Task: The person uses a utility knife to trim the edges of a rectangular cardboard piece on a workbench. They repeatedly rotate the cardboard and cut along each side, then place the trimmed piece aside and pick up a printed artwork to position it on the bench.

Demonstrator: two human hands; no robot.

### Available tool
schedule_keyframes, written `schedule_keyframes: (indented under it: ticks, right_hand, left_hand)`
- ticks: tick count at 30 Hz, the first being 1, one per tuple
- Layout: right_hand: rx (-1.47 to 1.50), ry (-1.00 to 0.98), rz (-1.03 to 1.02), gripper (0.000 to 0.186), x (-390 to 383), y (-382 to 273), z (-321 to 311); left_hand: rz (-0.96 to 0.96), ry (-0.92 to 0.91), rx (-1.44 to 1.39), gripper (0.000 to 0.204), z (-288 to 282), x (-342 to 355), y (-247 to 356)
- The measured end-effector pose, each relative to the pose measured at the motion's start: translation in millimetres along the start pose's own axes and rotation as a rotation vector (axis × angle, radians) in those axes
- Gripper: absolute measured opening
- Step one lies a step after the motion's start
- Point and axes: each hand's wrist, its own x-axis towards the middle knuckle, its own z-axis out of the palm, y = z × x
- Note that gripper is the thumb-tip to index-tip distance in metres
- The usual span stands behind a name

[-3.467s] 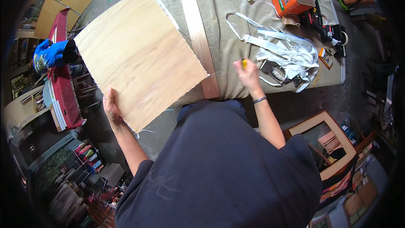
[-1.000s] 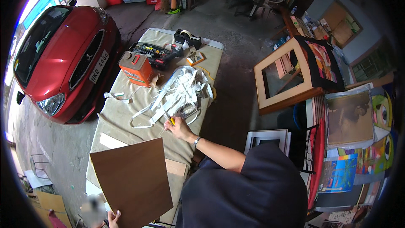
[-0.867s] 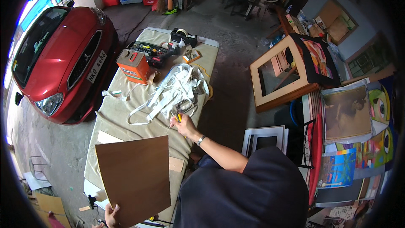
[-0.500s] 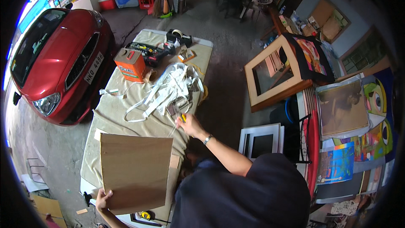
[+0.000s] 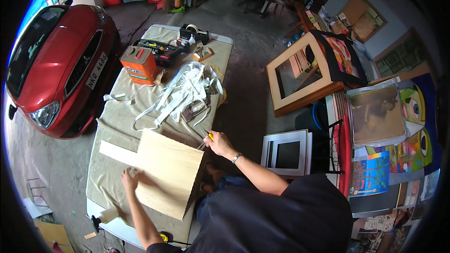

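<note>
Head view | pale, faintly grained squarish panel (image 5: 171, 173) | left grip (image 5: 130, 180) at edge, hold unclear | right grip (image 5: 220, 145) clasping yellow-handled tool (image 5: 210, 136)

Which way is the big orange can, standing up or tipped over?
Standing upright. The orange can has its top facing up and its bottom edge on the beige cloth.

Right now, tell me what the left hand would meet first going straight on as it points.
The left hand would probably meet the pale wooden strip lying just ahead on the cloth; the hand's height is hard to judge, so it might pass over.
</note>
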Motion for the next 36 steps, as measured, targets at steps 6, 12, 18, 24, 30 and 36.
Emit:
schedule_keyframes:
  ticks: [6,12,18,24,30,36]
  right_hand:
    - [-0.093,-0.093,0.163,0.025,-22.4,49.9,-8.7]
    - [-0.116,-0.093,0.200,0.024,-23.1,75.7,-17.6]
    - [-0.119,-0.038,0.321,0.026,-26.6,67.7,-27.4]
    - [0.085,0.040,0.407,0.023,-23.8,112.5,-25.6]
    - [-0.003,0.300,0.543,0.029,-38.5,115.3,-63.9]
    - [-0.186,-0.144,0.103,0.032,-102.8,110.5,-62.2]
  left_hand:
    - [0.365,-0.308,-0.679,0.042,0.3,29.0,270.6]
    - [0.570,-0.602,-0.664,0.027,61.5,26.9,350.7]
    - [0.666,-0.683,-0.716,0.013,98.2,42.3,358.1]
    - [0.722,-0.873,-0.789,0.013,112.3,63.8,366.9]
    - [0.586,-1.074,-0.690,0.017,110.9,91.5,370.4]
    - [0.702,-1.128,-0.775,0.020,144.5,109.6,382.0]
